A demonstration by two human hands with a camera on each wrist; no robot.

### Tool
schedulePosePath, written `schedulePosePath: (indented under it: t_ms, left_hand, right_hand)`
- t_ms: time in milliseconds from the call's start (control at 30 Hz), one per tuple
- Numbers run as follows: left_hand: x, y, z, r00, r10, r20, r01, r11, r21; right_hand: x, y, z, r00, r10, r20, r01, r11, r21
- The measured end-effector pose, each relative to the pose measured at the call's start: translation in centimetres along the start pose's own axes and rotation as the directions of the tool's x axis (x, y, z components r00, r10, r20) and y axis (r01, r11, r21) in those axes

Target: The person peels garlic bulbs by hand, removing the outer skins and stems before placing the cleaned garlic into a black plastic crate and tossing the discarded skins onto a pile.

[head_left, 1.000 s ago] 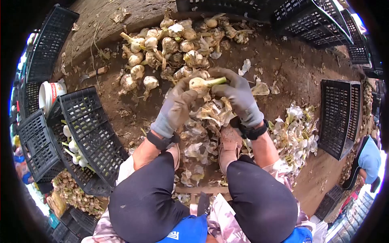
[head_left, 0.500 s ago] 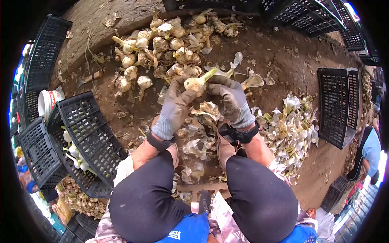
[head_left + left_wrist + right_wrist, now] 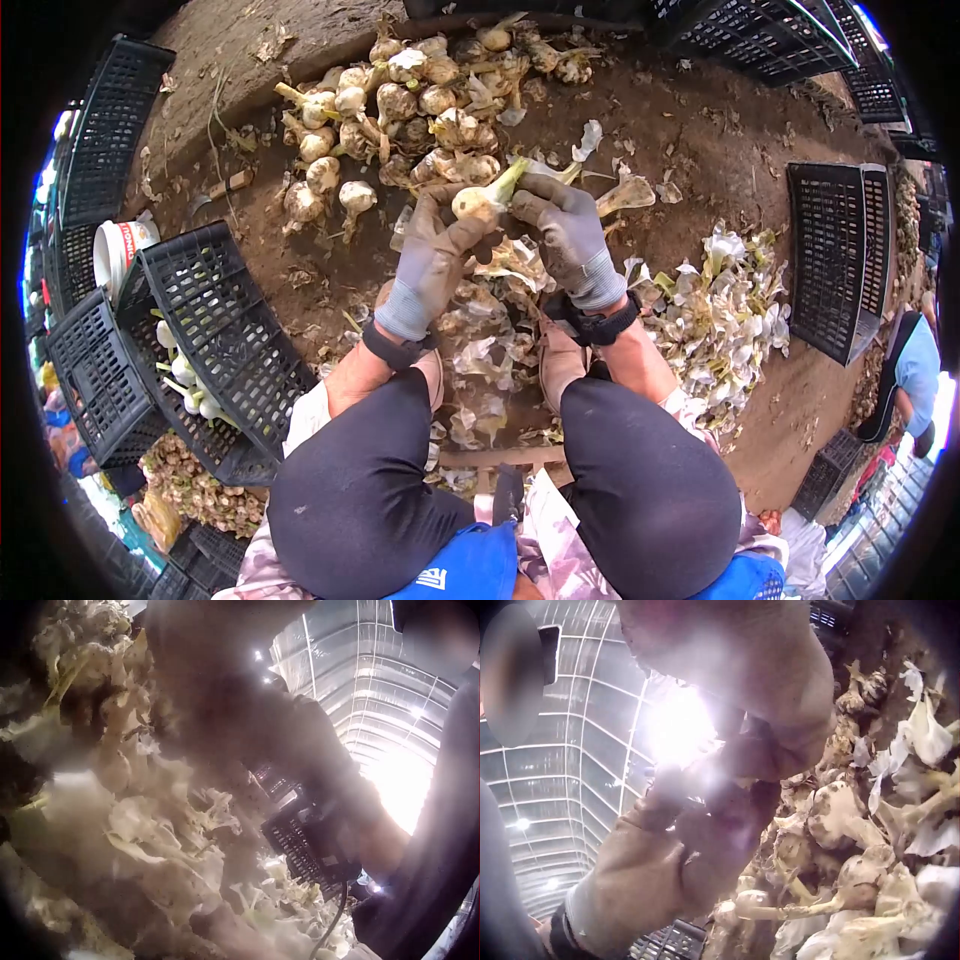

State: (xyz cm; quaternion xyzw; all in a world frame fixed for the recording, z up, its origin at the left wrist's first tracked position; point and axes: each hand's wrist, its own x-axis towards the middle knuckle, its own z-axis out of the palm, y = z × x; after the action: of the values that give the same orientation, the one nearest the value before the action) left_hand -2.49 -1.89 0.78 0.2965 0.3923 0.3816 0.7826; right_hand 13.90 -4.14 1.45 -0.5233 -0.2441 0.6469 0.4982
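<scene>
1. Far to my left, a tilted black plastic lattice crate (image 3: pixel 215 320) holds a few peeled white garlic bulbs (image 3: pixel 185 385). A white plastic bucket (image 3: pixel 120 245) sits just beyond it.
2. Ahead of me, on the brown dirt ground (image 3: pixel 700 140), lies a heap of unpeeled, soil-stained garlic bulbs (image 3: pixel 400 110).
3. My left hand (image 3: pixel 435 250), in a grey glove, curls its fingers round a pale garlic bulb with a green stalk (image 3: pixel 478 203). I hold the bulb up just in front of that heap.
4. My right hand (image 3: pixel 570 235), also grey-gloved, pinches the same bulb from the other side, near the base of its stalk. The stalk points up and away to the right.
5. Below my hands and over to the right spreads a litter of whitish papery garlic skins (image 3: pixel 720 320).
6. Farthest right, a second black plastic lattice crate (image 3: pixel 835 260) stands on its side.
</scene>
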Motion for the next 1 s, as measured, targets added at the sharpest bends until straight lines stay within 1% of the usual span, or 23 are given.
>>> schedulePosePath:
  t_ms: [67, 133, 200, 233, 267, 300, 333, 367, 400, 433, 467, 533, 600, 667, 700, 733, 767, 800, 867, 900, 933, 967, 1000]
  left_hand:
    - [-0.2, 0.5, 0.4, 1.0, -0.007, 0.0, 0.007, 1.0, 0.017]
    - [0.0, 0.6, 0.4, 1.0, -0.01, 0.001, 0.01, 0.999, 0.036]
    - [0.2, 0.5, 0.2, 0.995, 0.087, 0.041, -0.092, 0.986, 0.141]
    - [0.2, -0.1, 0.8, 0.973, 0.228, 0.043, -0.232, 0.941, 0.247]
    - [0.1, 0.2, 0.7, 0.974, 0.224, 0.039, -0.227, 0.942, 0.247]
    - [0.0, 0.8, 0.5, 0.995, 0.099, 0.021, -0.101, 0.956, 0.277]
    - [-0.1, 1.2, 0.3, 1.0, -0.025, 0.001, 0.023, 0.952, 0.306]
    - [-0.3, 0.9, 0.8, 0.988, -0.109, -0.11, 0.12, 0.989, 0.091]
    - [-0.1, 0.6, 0.3, 0.988, -0.104, -0.116, 0.115, 0.989, 0.091]
    - [0.2, 0.0, -0.6, 0.951, -0.306, -0.052, 0.285, 0.927, -0.243]
    - [0.6, -0.6, -1.4, 0.881, -0.466, 0.078, 0.431, 0.727, -0.534]
    - [1.2, -1.2, -2.4, 0.879, -0.469, 0.087, 0.436, 0.718, -0.543]
    - [1.4, -0.9, -2.8, 0.871, -0.457, 0.178, 0.472, 0.683, -0.557]
    - [0.9, -0.2, -2.3, 0.877, -0.46, 0.143, 0.46, 0.711, -0.532]
    - [0.6, 0.2, -1.5, 0.913, -0.409, -0.002, 0.387, 0.867, -0.315]
    - [0.3, 0.5, -1.0, 0.939, -0.319, -0.127, 0.314, 0.947, -0.064]
    - [0.1, 0.6, -1.1, 0.968, -0.245, -0.059, 0.252, 0.957, 0.144]
    - [0.0, 0.6, -0.9, 0.967, -0.248, -0.056, 0.254, 0.957, 0.141]
    - [0.0, 0.7, -0.6, 0.967, -0.239, -0.093, 0.254, 0.939, 0.233]
    - [0.0, 0.8, -0.6, 0.967, -0.239, -0.092, 0.254, 0.938, 0.236]
    - [0.1, 0.9, -0.6, 0.955, -0.279, -0.103, 0.293, 0.941, 0.171]
    - [0.2, 1.0, -0.7, 0.941, -0.32, -0.113, 0.331, 0.938, 0.102]
    - [0.4, 1.1, -0.9, 0.94, -0.321, -0.114, 0.332, 0.938, 0.101]
  right_hand:
    - [-0.1, 0.2, -0.7, 1.0, -0.012, 0.019, 0.011, 0.998, 0.07]
    - [-0.2, -0.3, -0.8, 0.997, 0.041, 0.066, -0.056, 0.966, 0.252]
    - [-0.3, -0.6, -0.5, 0.994, 0.036, 0.099, -0.054, 0.981, 0.186]
    - [-0.3, -0.6, -0.5, 0.99, 0.038, 0.133, -0.054, 0.992, 0.117]
    - [-0.1, 0.5, -1.1, 0.99, 0.043, 0.133, -0.059, 0.991, 0.117]
    - [-0.1, 1.3, -1.0, 0.983, -0.072, 0.169, 0.049, 0.989, 0.139]
    - [0.1, 1.6, -1.2, 0.99, -0.001, 0.138, -0.026, 0.982, 0.188]
    - [0.2, 1.7, -1.4, 0.992, 0.071, 0.107, -0.095, 0.966, 0.242]
    - [0.3, 1.9, -0.9, 0.991, 0.071, 0.114, -0.097, 0.966, 0.241]
    - [0.5, 2.0, -0.2, 0.997, -0.061, 0.037, 0.061, 0.998, -0.007]
    - [0.6, 2.2, 0.3, 0.978, -0.208, -0.005, 0.199, 0.944, -0.264]
    - [1.8, 3.0, 0.0, 0.973, -0.23, 0.02, 0.226, 0.929, -0.294]
    - [2.7, 3.3, -0.4, 0.911, -0.399, 0.104, 0.362, 0.655, -0.663]
    - [2.8, 3.6, -0.6, 0.932, -0.342, 0.117, 0.339, 0.711, -0.616]
    - [2.5, 3.3, -0.6, 0.972, -0.212, 0.098, 0.233, 0.896, -0.379]
    - [2.0, 2.6, -0.5, 0.991, -0.073, 0.116, 0.086, 0.99, -0.114]
    - [1.7, 1.0, -1.4, 0.969, -0.04, 0.245, 0.072, 0.989, -0.125]
    - [1.8, 1.0, -1.5, 0.97, -0.038, 0.242, 0.071, 0.989, -0.128]
    - [2.1, 1.6, -1.9, 0.99, 0.025, 0.14, 0.035, 0.913, -0.407]
    - [2.6, 3.0, -2.4, 0.989, 0.022, 0.147, 0.023, 0.954, -0.298]
    - [3.2, 4.1, -2.9, 0.989, 0.02, 0.146, 0.024, 0.955, -0.295]
    - [3.6, 5.1, -3.6, 0.976, -0.071, 0.204, 0.122, 0.961, -0.248]
    - [3.1, 4.7, -3.2, 0.977, -0.092, 0.195, 0.121, 0.982, -0.143]
